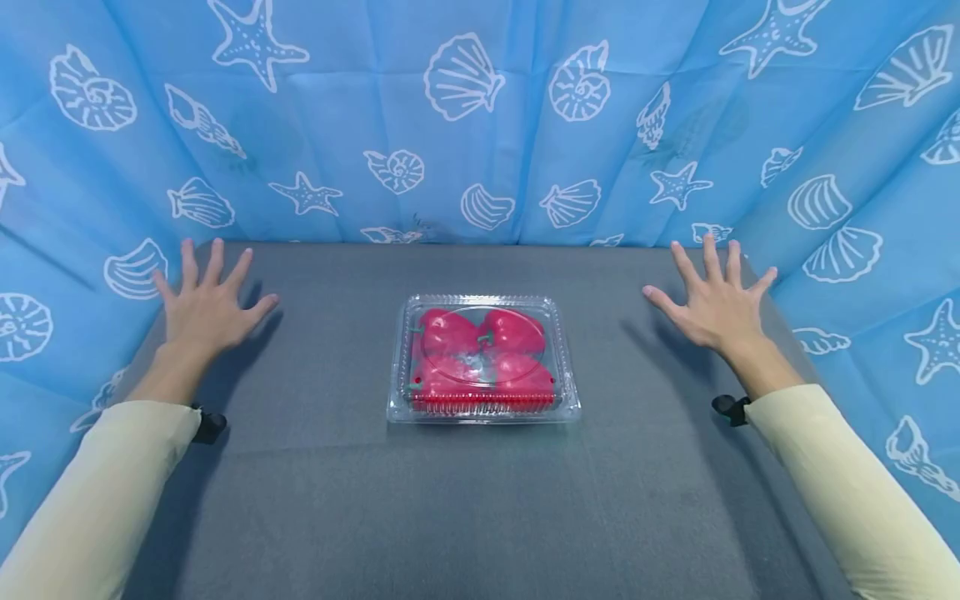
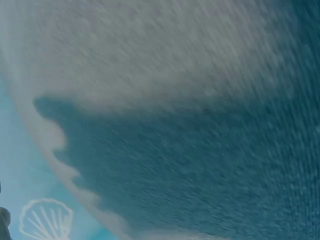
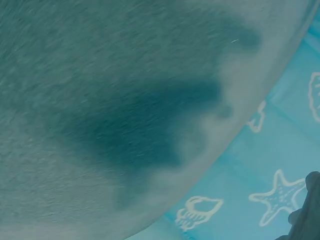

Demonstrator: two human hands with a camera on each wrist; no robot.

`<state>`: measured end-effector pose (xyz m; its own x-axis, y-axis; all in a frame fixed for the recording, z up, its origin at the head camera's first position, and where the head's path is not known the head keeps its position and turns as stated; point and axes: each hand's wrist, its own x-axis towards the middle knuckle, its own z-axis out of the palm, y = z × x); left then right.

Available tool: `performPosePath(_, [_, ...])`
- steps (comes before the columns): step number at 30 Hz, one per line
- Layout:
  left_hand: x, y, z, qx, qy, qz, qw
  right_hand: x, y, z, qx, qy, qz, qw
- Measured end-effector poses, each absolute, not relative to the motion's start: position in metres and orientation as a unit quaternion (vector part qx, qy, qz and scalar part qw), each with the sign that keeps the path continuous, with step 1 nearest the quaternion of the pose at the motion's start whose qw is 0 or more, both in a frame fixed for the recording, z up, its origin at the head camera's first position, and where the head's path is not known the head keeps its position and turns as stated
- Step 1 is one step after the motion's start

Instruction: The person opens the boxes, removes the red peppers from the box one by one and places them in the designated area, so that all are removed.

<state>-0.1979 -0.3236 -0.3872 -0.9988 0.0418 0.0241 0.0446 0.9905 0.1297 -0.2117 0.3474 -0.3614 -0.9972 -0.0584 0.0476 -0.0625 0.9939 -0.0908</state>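
Note:
A clear plastic clamshell box point(image 1: 483, 408) sits in the middle of the grey table, its lid down. Inside it lie several red peppers point(image 1: 513, 332) with green stems, partly blurred by glare on the lid. Left of the box, my left hand point(image 1: 206, 312) is held with fingers spread, nothing in it. On the other side my right hand point(image 1: 716, 304) is likewise spread and holds nothing. Both hands are well apart from the box. The wrist views show mostly tabletop with each hand's shadow, and only a sliver of fingers at the edge.
A grey cloth covers the table point(image 1: 480, 508). Blue curtains point(image 1: 480, 150) printed with white shells and starfish stand behind the table and along both sides. A small black device point(image 1: 208, 425) is strapped at the left wrist, and another black device point(image 1: 729, 410) at the right.

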Motion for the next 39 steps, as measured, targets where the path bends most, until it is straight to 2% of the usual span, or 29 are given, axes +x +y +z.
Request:
performPosePath(17, [-0.191,-0.265,-0.368,-0.101,-0.991,-0.066,0.053,-0.200,0.287,-0.336,0.112,-0.991,0.054,0.055])
performPosePath(33, [-0.167,-0.205,-0.371,-0.167,-0.976,-0.139,0.009,-0.175,0.237,-0.329,0.220,-0.970,0.073,0.070])
performPosePath(39, [-0.155,-0.186,-0.369,-0.181,-0.966,-0.185,-0.027,-0.166,0.222,-0.331,0.252,-0.962,0.075,0.070])
